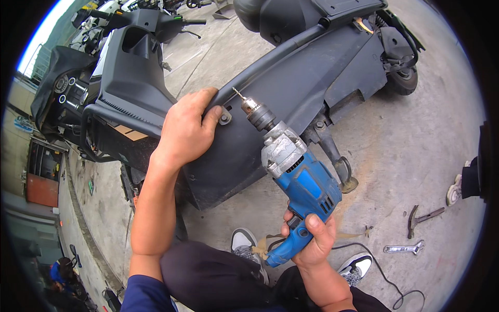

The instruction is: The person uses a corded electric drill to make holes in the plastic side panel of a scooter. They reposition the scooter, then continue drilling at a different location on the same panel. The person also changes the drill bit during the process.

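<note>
My right hand (317, 238) is wrapped around the handle of a blue corded electric drill (308, 183), thumb along its side. A keyed chuck (259, 114) at its front holds a thin drill bit (237, 92). The bit points up and left, over the dark side panel (249, 152) of a scooter; whether its tip touches anything I cannot tell. My left hand (191, 126) grips the black tubular rail (269, 58) along the scooter's floorboard. Beside its thumb, a bolted metal tab (225, 117) sits on the panel.
A claw hammer (423, 220) and an adjustable wrench (404, 248) lie on the concrete at right. The drill's power cord (374, 257) curls near my right shoe (356, 267). A kickstand (337, 160) juts from the scooter. Another person's shoe (454, 191) shows at the right edge.
</note>
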Demonstrator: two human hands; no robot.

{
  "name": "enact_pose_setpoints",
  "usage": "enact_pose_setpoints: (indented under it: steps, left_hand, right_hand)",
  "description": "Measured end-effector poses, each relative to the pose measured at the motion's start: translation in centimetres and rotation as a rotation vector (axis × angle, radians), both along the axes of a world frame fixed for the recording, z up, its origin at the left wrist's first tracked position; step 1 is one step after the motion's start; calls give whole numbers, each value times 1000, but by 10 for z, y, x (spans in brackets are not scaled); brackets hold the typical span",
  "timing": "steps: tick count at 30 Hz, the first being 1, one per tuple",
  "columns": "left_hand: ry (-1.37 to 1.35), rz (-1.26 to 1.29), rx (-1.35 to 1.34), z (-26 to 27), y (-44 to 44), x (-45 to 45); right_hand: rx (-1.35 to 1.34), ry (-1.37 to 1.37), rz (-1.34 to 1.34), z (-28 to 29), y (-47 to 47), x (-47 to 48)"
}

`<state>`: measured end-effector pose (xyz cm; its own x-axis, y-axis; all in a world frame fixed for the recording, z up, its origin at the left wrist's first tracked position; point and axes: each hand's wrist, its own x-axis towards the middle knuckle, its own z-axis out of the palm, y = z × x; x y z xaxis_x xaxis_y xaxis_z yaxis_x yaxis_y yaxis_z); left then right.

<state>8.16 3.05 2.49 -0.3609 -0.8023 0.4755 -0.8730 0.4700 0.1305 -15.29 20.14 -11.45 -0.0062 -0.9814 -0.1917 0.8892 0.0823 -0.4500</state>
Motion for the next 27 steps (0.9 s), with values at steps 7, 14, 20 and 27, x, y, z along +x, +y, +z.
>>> enact_pose_setpoints:
  steps: [7,14,20,27]
  left_hand:
    - [22,57,-27,-6,-3,-4]
    - [15,76,-17,-7,-4,-5]
    - [-23,43,-40,-8,-6,-4]
    - [-73,95,-28,-9,-1,-9]
  right_hand:
    - [25,12,52,-16,-9,0]
    - [24,-72,136,-31,-16,-2]
    - [25,-176,205,-46,-24,2]
    - [67,-145,246,-52,-28,8]
